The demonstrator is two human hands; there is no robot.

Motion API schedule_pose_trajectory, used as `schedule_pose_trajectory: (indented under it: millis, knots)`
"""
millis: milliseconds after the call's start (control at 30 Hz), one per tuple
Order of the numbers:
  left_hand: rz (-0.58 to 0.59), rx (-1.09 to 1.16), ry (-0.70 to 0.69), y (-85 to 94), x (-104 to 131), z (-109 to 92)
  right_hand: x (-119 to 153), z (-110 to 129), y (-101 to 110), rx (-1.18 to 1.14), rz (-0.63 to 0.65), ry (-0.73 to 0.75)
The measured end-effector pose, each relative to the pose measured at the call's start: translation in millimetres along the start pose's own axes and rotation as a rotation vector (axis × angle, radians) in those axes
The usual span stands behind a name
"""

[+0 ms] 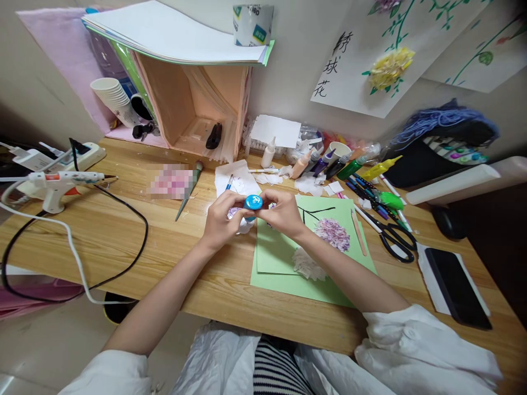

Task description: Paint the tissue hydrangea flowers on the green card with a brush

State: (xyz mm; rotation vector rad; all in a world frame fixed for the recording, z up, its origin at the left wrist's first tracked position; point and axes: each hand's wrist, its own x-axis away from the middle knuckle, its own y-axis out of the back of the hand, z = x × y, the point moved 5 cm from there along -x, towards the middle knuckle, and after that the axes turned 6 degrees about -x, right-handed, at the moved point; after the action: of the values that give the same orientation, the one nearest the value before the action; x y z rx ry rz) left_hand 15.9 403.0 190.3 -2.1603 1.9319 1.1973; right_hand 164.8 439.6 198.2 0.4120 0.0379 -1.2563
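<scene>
Between my two hands, over the table's middle, is a small round paint jar with a blue lid (253, 202). The fingers of my left hand (221, 220) close on its left side. From the right, the fingertips of my right hand (284, 213) pinch it too. The jar's lower part is mostly hidden by my fingers. Under my right forearm lie green sheets of paper (272, 282), bearing a purple-pink paper flower (332, 235), a white paper flower (308, 263) and dark drawn stems. A thin blue paintbrush (229, 182) rests on white paper behind my left hand.
A hot glue gun (61, 184) with looping cables stands at the left. Paint bottles (349, 167), pens and black-handled scissors (397, 241) lie at the right, near a phone (457, 285). An orange open box (201, 104) stands at the back. A grey-green brush (190, 189) lies left.
</scene>
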Motion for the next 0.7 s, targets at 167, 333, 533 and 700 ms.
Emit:
schedule_pose_trajectory:
  millis: [167, 333, 533, 700]
  knots:
    - [-0.004, -0.004, -0.018, 0.8, 0.0, -0.5, 0.0, 0.9, -0.2, 0.001, 0.003, 0.009]
    - [0.001, -0.01, -0.043, 0.1, 1.5, 0.0, 1.3, 2.0, 0.7, 0.002, 0.001, 0.021]
    - [-0.009, -0.023, -0.068, -0.6, 1.8, -1.3, 3.0, 1.7, 2.4, 0.017, -0.005, 0.035]
    - [-0.023, -0.027, -0.104, -1.1, 1.5, -3.8, 4.2, 4.4, 3.6, 0.041, -0.017, 0.061]
